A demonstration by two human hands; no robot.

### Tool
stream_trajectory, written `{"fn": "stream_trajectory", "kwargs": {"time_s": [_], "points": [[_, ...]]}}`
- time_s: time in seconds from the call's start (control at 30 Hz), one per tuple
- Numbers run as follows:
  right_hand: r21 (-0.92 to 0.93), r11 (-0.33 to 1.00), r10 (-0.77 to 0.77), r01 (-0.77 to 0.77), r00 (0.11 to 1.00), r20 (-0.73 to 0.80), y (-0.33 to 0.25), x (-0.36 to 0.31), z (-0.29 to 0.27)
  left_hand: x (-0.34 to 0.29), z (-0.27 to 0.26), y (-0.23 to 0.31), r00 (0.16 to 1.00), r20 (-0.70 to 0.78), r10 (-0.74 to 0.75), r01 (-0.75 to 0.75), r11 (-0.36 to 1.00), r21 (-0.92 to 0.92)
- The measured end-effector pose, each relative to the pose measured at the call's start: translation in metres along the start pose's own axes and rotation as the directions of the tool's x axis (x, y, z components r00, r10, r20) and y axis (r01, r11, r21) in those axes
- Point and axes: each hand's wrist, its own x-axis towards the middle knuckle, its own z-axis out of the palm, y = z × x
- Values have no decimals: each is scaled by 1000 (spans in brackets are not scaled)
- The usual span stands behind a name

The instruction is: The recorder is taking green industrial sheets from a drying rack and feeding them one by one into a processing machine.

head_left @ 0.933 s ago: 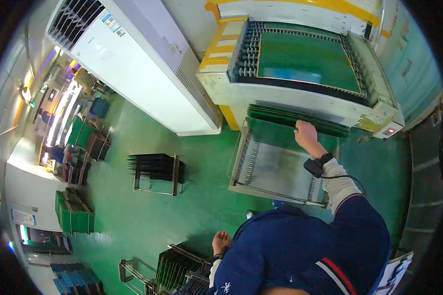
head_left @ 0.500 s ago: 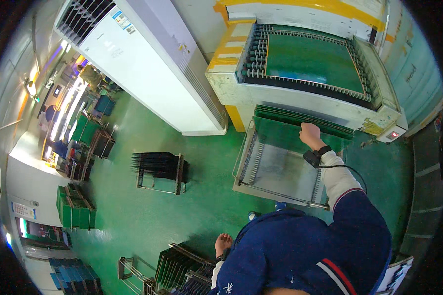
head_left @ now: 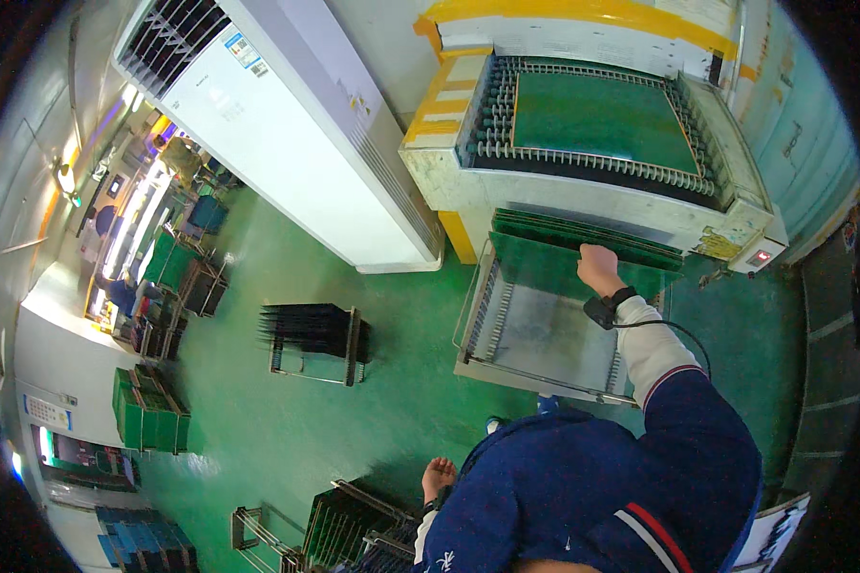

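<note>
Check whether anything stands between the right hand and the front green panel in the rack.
Nothing visible does. The right hand appears to hold the front green panel at its upper edge; the other green panels stand behind it, toward the roller machine, not in between.

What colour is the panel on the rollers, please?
The panel is green, clearest in the head view.

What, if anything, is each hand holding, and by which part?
Right hand: apparently the front green panel in the rack, by its upper edge; grip partly hidden. Left hand: nothing.
</note>
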Motion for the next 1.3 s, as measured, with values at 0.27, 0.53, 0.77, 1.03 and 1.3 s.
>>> {"fn": "stream_trajectory", "kwargs": {"time_s": [0.27,0.53,0.77,1.03,1.3], "points": [[-34,999,-11,10,1000,-6,-5,-6,-1,11,-25,2,995,78,-59,62,997,-39],[-31,999,-11,10,999,-31,-2,-10,3,7,-24,-3,999,40,-15,16,1000,-21],[-54,996,-72,65,988,-134,-7,-10,-1,6,-29,-3,989,149,-25,32,999,-41],[-56,998,-30,26,997,-71,-6,-9,-2,-11,-8,-4,1000,16,5,-5,1000,-20],[-49,999,-4,2,999,-44,-7,-8,-2,3,-23,0,995,98,-35,36,999,-6]]}}
